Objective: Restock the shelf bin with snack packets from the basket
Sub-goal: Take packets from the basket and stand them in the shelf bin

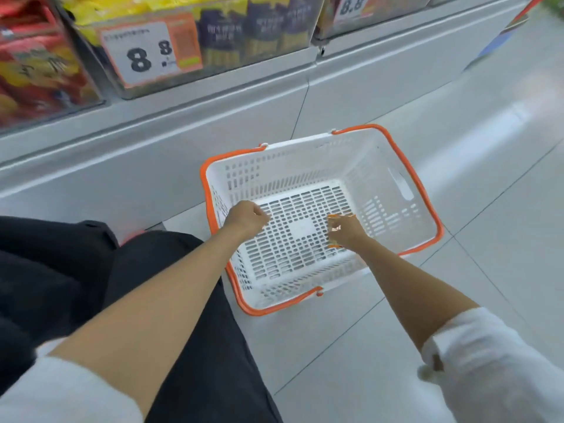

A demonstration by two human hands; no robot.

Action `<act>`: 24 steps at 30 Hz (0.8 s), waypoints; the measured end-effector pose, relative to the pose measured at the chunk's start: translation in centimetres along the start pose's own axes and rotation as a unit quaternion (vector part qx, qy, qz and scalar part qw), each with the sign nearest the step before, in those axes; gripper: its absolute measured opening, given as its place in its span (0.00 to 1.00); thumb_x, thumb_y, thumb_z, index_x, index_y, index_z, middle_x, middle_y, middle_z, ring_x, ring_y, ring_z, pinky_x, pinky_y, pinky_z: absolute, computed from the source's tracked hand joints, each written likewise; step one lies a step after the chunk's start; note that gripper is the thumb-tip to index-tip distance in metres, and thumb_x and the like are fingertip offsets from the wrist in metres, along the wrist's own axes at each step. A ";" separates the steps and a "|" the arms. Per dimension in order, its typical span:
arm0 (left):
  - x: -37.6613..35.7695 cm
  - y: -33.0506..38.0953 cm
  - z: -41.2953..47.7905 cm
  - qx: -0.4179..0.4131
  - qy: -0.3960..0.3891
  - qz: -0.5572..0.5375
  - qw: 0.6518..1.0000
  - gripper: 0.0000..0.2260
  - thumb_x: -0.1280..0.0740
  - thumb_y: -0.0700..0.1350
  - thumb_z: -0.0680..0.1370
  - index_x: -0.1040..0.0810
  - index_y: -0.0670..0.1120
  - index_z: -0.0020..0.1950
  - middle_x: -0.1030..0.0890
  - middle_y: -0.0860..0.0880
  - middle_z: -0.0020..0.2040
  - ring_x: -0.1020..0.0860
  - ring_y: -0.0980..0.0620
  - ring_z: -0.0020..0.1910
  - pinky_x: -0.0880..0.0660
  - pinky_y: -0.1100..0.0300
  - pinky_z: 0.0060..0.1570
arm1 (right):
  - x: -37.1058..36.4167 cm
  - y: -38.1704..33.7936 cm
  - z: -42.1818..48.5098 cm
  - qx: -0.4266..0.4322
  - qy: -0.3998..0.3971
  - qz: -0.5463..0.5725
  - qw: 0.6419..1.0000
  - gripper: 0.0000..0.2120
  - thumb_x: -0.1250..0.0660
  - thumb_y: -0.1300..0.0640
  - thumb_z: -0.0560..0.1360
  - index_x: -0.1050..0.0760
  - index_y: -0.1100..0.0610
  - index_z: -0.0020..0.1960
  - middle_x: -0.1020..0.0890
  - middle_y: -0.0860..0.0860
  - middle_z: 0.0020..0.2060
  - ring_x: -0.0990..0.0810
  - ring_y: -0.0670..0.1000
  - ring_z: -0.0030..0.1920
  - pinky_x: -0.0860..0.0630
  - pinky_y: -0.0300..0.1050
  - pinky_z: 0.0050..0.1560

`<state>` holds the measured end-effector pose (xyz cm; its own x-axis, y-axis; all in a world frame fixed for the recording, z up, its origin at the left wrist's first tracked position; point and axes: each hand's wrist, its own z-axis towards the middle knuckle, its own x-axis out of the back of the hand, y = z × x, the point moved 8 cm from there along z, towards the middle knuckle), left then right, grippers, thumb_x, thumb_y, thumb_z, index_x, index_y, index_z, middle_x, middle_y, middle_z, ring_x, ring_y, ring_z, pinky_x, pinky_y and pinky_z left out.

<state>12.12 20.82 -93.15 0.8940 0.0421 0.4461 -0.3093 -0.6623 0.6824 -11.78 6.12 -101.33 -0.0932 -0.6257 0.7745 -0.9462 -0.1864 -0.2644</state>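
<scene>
A white slotted basket (393, 175) with orange handles stands on the floor tiles below the shelf. My right hand (346, 232) reaches into it and holds a small orange snack packet (334, 227) near the basket's bottom. My left hand (245, 218) hovers inside the basket's left side with its fingers curled and nothing in it. Apart from that packet the basket floor shows only bare slots. The clear shelf bin (189, 77) with a price card reading 8.8 sits above, holding yellow and purple packets (244, 29).
A second bin with red and yellow packets (33, 62) stands at the far left of the shelf. The grey shelf base (152, 141) runs behind the basket. My dark-trousered knee (171, 300) is close to the basket's left. Pale floor tiles (488, 193) extend to the right.
</scene>
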 end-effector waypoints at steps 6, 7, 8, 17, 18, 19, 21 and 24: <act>-1.4 -1.9 1.2 0.016 0.004 -0.058 0.998 0.07 0.33 0.43 0.79 0.19 0.41 0.49 0.18 0.46 0.53 0.17 0.43 0.46 0.20 0.46 0.49 | -2.6 4.3 2.5 -0.087 -0.041 0.020 0.995 0.21 0.27 0.50 0.70 0.28 0.57 0.58 0.26 0.53 0.49 0.26 0.52 0.51 0.27 0.46 0.50; -1.6 -2.0 1.4 0.015 0.002 -0.064 0.998 0.06 0.33 0.43 0.79 0.19 0.41 0.50 0.19 0.47 0.55 0.17 0.45 0.46 0.19 0.47 0.48 | -3.1 4.7 3.3 -0.096 -0.057 0.025 0.993 0.29 0.27 0.50 0.70 0.31 0.58 0.66 0.25 0.53 0.53 0.25 0.53 0.53 0.27 0.47 0.51; -1.8 -2.0 1.5 0.012 0.000 -0.071 0.997 0.06 0.33 0.43 0.79 0.20 0.42 0.50 0.20 0.47 0.57 0.17 0.47 0.45 0.19 0.49 0.47 | -3.6 4.9 3.7 -0.106 -0.073 0.026 0.991 0.37 0.27 0.50 0.70 0.38 0.58 0.74 0.24 0.55 0.58 0.24 0.55 0.56 0.25 0.49 0.53; -0.6 -3.2 2.1 0.020 0.021 -0.154 0.988 0.02 0.32 0.43 0.78 0.20 0.47 0.47 0.18 0.48 0.53 0.18 0.51 0.43 0.20 0.51 0.50 | -9.7 1.1 4.1 -0.099 -0.176 -0.032 0.979 0.50 0.27 0.47 0.73 0.59 0.51 0.80 0.57 0.60 0.78 0.49 0.65 0.77 0.39 0.62 0.71; -0.5 -3.2 2.1 0.022 0.022 -0.160 0.987 0.02 0.32 0.43 0.78 0.21 0.47 0.47 0.19 0.48 0.54 0.18 0.52 0.42 0.20 0.51 0.50 | -10.3 0.2 4.3 -0.092 -0.172 -0.061 0.979 0.48 0.27 0.47 0.73 0.56 0.52 0.80 0.56 0.60 0.78 0.51 0.65 0.77 0.41 0.63 0.72; -0.6 -3.2 2.2 0.024 0.024 -0.164 0.986 0.01 0.33 0.43 0.78 0.21 0.47 0.47 0.19 0.49 0.54 0.17 0.52 0.42 0.20 0.52 0.49 | -10.5 -0.5 4.6 -0.093 -0.155 -0.078 0.980 0.44 0.28 0.48 0.73 0.52 0.53 0.79 0.53 0.60 0.78 0.51 0.64 0.77 0.43 0.64 0.72; -0.7 -3.2 2.1 0.027 0.025 -0.164 0.986 0.01 0.33 0.43 0.78 0.21 0.48 0.47 0.18 0.47 0.49 0.17 0.49 0.45 0.20 0.53 0.48 | -10.2 -1.2 5.5 -0.107 -0.105 -0.080 0.985 0.41 0.30 0.50 0.75 0.52 0.54 0.78 0.52 0.60 0.77 0.51 0.65 0.77 0.44 0.66 0.72; -0.6 -3.2 1.9 0.029 0.023 -0.166 0.985 0.01 0.33 0.43 0.78 0.21 0.48 0.48 0.18 0.46 0.44 0.17 0.46 0.48 0.20 0.52 0.49 | -10.1 -1.4 5.7 -0.126 -0.128 -0.111 0.978 0.43 0.31 0.51 0.76 0.58 0.49 0.79 0.62 0.62 0.77 0.60 0.67 0.76 0.43 0.67 0.72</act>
<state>13.16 21.47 -96.70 0.9267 0.2963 0.2312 0.0172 -0.6479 0.7615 -7.71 8.41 -112.00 0.1726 -0.7663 0.6189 -0.9837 -0.1668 0.0678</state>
